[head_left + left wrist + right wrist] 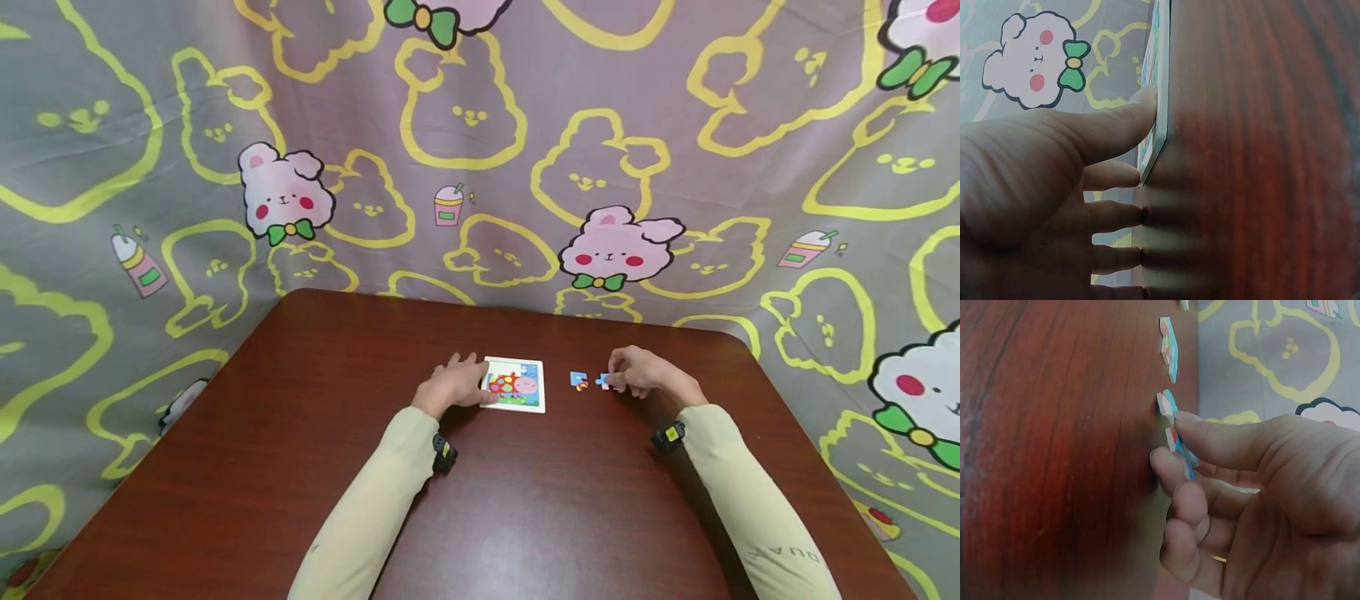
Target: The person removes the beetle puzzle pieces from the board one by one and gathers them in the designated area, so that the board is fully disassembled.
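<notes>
A white-rimmed jigsaw puzzle board (542, 387) lies flat on the table, partly filled with a pink-faced, red-spotted picture. Its upper left area shows bare white. My left hand (454, 383) rests at the board's left edge, fingers straight and spread. In the left wrist view the thumb (1125, 125) lies on the board's face. To the right, my right hand (643, 372) pinches a blue puzzle piece (1169, 403) between thumb and fingers, low over the tabletop. Between board and right hand lies another loose puzzle piece (577, 380), blue with red and yellow.
The dark reddish-brown table (510, 508) has rounded far corners. A grey curtain (480, 242) with yellow bear outlines and pink-cheeked rabbit heads hangs right behind it and along both sides. Small dark devices are strapped at both wrists.
</notes>
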A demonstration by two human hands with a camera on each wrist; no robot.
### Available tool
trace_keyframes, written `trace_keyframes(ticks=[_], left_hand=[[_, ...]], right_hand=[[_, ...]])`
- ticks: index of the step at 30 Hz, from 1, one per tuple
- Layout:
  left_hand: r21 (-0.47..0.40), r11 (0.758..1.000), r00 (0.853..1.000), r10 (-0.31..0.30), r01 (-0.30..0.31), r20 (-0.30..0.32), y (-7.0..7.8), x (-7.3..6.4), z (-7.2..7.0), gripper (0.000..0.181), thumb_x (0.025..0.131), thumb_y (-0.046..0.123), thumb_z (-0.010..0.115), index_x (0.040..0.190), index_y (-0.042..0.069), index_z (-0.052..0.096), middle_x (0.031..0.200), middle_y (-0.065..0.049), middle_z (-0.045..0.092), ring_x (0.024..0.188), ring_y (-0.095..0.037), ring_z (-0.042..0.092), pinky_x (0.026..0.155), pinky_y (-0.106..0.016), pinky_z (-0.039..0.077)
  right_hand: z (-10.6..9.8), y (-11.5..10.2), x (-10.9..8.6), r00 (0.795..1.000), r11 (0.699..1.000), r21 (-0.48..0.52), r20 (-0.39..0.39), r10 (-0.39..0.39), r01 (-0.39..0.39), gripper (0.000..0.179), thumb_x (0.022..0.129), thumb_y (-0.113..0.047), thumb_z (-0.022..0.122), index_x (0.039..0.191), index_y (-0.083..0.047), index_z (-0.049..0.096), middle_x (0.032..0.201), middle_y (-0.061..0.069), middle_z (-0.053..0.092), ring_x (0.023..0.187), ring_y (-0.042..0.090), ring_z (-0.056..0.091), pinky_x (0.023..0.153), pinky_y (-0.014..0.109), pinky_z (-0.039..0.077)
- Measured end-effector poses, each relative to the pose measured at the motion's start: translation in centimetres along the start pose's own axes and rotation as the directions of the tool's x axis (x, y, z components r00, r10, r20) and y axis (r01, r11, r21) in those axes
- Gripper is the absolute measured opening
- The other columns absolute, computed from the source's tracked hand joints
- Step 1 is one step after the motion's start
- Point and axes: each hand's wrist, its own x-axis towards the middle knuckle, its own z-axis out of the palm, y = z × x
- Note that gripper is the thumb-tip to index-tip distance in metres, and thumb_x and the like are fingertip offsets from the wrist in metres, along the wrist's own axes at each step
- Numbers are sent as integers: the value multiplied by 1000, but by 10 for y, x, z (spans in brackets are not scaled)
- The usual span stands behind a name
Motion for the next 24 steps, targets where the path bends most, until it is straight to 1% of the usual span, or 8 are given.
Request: trace_keyframes(ticks=[5,9,13,14,16,20,24], left_hand=[[2,1000,1000,-2,2,2,-1,1,0,72,94,44,62,155,19,31,164,-13,20,152,-41,11,121,-58,17],[5,1000,1000,-2,2,3,0,1,0,73,94,44,62,155,20,31,164,-13,19,152,-42,10,121,-58,17],[10,1000,1000,-7,7,2,0,1,0,73,94,44,62,156,20,31,164,-12,19,152,-41,11,121,-58,17],[11,1000,1000,-8,8,4,0,1,0,73,94,44,62,156,20,31,164,-12,19,152,-41,11,121,-58,17],[14,1000,1000,-11,11,6,0,1,0,73,94,45,61,156,20,31,165,-12,19,152,-41,10,121,-57,17],[21,1000,1000,-12,12,6,0,1,0,73,95,45,61,156,20,30,165,-11,19,152,-41,10,121,-57,17],[16,1000,1000,-12,12,6,1,1,0,73,94,45,62,156,19,30,165,-12,19,152,-40,10,121,-57,17]], right_hand=[[-2,-4,1,998,995,-82,-4,61,-61,21,95,-26,66,92,-7,58,67,3,62,53,16,53,50,31,50],[-3,-7,0,992,982,-144,-38,120,-125,32,88,-34,74,90,-7,57,68,4,59,55,18,53,48,30,49],[-3,-11,-1,987,975,-157,-62,149,-157,36,84,-37,77,89,-8,57,70,4,55,56,18,52,47,29,47],[-3,-12,-1,988,977,-152,-64,138,-147,36,84,-37,77,90,-8,57,69,4,55,56,18,52,48,29,47],[-3,-16,-2,993,983,-151,-68,93,-103,34,87,-35,75,92,-6,58,68,5,56,55,18,53,47,29,48],[-4,-28,-2,996,991,-137,-93,1,-14,29,91,-32,70,97,-5,60,65,8,59,53,20,55,47,31,49],[-2,-37,0,995,996,-80,-94,-40,32,25,93,-28,68,98,-5,62,65,10,60,52,19,54,48,32,48]])
